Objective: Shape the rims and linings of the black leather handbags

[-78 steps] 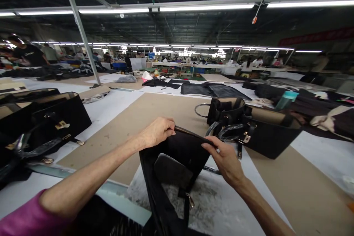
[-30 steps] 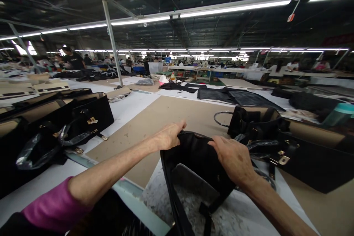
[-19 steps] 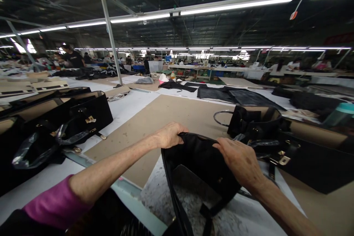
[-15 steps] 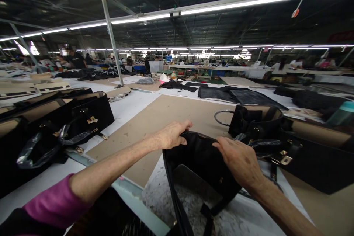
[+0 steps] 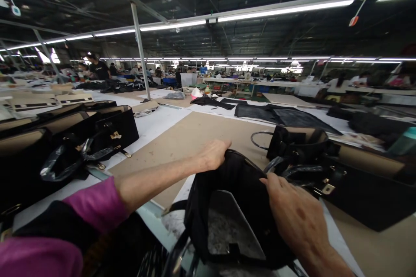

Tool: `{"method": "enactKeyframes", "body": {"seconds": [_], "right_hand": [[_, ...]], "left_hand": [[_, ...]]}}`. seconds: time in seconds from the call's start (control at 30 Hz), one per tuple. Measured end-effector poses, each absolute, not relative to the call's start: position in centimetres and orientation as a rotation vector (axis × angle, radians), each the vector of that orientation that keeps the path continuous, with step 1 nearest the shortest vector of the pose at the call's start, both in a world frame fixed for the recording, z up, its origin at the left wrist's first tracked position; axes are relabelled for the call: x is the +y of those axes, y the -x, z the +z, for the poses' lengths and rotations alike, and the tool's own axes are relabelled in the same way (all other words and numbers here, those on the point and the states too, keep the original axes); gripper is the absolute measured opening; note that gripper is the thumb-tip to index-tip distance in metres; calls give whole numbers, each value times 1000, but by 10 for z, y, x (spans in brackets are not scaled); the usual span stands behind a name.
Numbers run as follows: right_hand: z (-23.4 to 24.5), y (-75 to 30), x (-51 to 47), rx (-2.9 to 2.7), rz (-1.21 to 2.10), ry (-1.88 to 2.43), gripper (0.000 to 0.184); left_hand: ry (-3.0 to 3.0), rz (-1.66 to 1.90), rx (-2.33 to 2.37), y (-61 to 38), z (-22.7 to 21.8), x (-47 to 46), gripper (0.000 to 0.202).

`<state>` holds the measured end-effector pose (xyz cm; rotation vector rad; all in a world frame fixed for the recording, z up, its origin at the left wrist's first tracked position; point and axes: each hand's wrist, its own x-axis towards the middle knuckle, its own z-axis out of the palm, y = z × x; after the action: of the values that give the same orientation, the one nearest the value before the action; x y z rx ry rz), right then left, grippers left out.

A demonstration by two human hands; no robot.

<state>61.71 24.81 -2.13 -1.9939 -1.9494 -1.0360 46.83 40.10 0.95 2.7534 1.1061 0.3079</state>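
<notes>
A black handbag piece (image 5: 242, 173), open through its middle, stands on the near part of the worktable between my hands. My left hand (image 5: 212, 154) is closed over its upper left edge, with the fingertips partly hidden behind the fabric. On the upper right edge, my right hand (image 5: 290, 203) grips the same piece, thumb towards the middle. Dark straps hang at its lower left. Just beyond my right hand, a finished-looking black handbag (image 5: 367, 186) with a gold clasp (image 5: 327, 188) and plastic-wrapped handles rests on the table.
Several black handbags (image 5: 125, 127) with beige linings line the left side. Brown board (image 5: 182, 134) covers the table's middle. Flat black pieces (image 5: 286, 117) lie farther back. A metal post (image 5: 140, 52) rises at back left, where a person (image 5: 99, 68) stands. A teal-lidded bottle (image 5: 406, 140) is at far right.
The black piece has turned and opened wider, its lower part swinging closer to me. Both hands have shifted slightly right, still holding its edge. The camera view has turned a little left.
</notes>
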Motion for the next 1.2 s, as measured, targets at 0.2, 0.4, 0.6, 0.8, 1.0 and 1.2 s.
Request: {"method": "enactKeyframes", "body": {"seconds": [0.2,0.4,0.6,0.8,1.0,1.2], "right_hand": [[-37,-648,248,-1894,-946,2096,22],[-31,-639,248,-1939,-919,2096,19],[-16,-622,251,-2044,-1000,2013,33],[21,-599,277,-2361,-600,1583,29],[34,-563,318,-2540,-116,1367,26],[14,-546,329,-2484,-118,1513,16]], "left_hand": [[-2279,440,1004,-437,15,374,71],[-1953,703,1168,-384,1,285,83],[-2009,787,1359,-382,-35,248,82],[-1862,916,1310,-377,-28,256,50],[-1536,805,1038,-355,-28,272,49],[-1361,792,961,-336,-33,287,48]]}}
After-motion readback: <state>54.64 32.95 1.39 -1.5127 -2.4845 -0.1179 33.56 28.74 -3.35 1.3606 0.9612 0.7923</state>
